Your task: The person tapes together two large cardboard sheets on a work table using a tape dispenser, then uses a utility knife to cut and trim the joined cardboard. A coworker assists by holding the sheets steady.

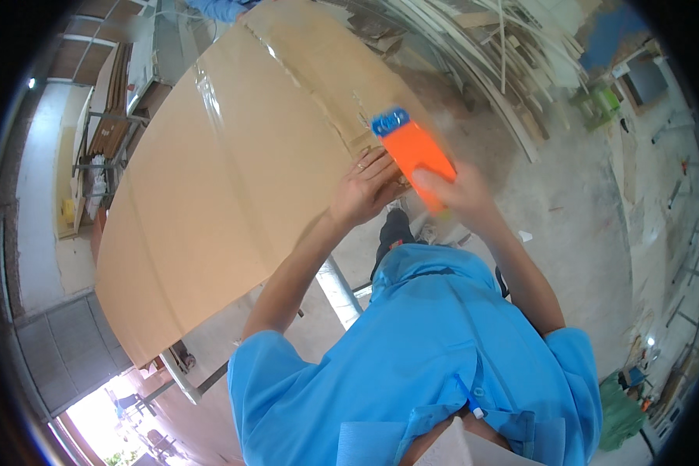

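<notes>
- The right hand (462, 194) has its fingers closed around a bright orange, flat, rectangular object with a blue end (419, 155); the thumb lies across its near face and the other fingers are mostly hidden behind it.
- The left hand (363, 188), wearing a ring, lies at the edge of the sheet, its fingers extended and slightly apart, tips partly hidden near the orange object.
- Pale marks show on the blue end, too blurred to read.
- The orange object is held above the right-hand edge of a broad, tan, cardboard-like tabletop (194, 194).
- Shiny clear tape (208, 93) runs over that surface, with a pale metal leg (338, 291) below.
- A light-blue shirt (435, 334) with a blue-and-white pen (468, 394) covers the wearer's torso.
- At the tabletop's far end is another person's blue sleeve (217, 6).
- Around lie a grey concrete floor (567, 225), piled pale wooden strips (512, 62), a green crate-like thing (598, 109), a dark-green sack (621, 412) and a brightly lit opening (101, 419).
</notes>
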`<state>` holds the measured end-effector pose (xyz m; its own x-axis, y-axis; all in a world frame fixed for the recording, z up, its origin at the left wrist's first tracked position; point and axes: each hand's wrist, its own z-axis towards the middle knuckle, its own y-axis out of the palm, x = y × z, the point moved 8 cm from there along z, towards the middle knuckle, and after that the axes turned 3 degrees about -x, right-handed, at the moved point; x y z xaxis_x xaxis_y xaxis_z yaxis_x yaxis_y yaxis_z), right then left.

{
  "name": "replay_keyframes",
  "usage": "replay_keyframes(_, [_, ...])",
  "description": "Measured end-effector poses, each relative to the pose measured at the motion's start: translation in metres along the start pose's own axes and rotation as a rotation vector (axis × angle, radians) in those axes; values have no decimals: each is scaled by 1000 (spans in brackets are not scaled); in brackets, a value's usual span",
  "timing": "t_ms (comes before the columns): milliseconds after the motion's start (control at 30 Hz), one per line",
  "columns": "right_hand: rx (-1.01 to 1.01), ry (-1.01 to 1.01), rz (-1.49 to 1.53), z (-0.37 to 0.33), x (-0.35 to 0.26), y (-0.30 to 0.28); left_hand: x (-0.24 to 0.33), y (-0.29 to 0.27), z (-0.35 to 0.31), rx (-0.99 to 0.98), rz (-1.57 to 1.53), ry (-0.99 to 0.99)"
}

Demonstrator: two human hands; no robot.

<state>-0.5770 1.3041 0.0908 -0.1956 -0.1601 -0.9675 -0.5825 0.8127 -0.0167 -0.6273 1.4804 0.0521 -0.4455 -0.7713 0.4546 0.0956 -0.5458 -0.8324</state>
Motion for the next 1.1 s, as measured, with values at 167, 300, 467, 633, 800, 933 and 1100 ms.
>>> replay_keyframes(167, [51,24,-201,-53,51,-11,3,4,-3,-10,69,22])
replay_keyframes(300, [64,29,-139,-82,81,-15,7,2,0,-24,88,9])
replay_keyframes(467, [54,64,-84,-97,118,-18,11,-1,5,-41,104,-12])
replay_keyframes(633, [5,25,-35,-88,157,-20,12,-4,-12,-34,150,-30])
replay_keyframes(800, [-133,71,85,-64,184,-20,5,-23,-16,112,-5,-69])
replay_keyframes(933, [-205,131,123,-35,210,-17,-18,-7,23,112,-11,-299])
replay_keyframes(1100, [-203,-77,23,0,230,-24,-79,11,78,115,236,-590])
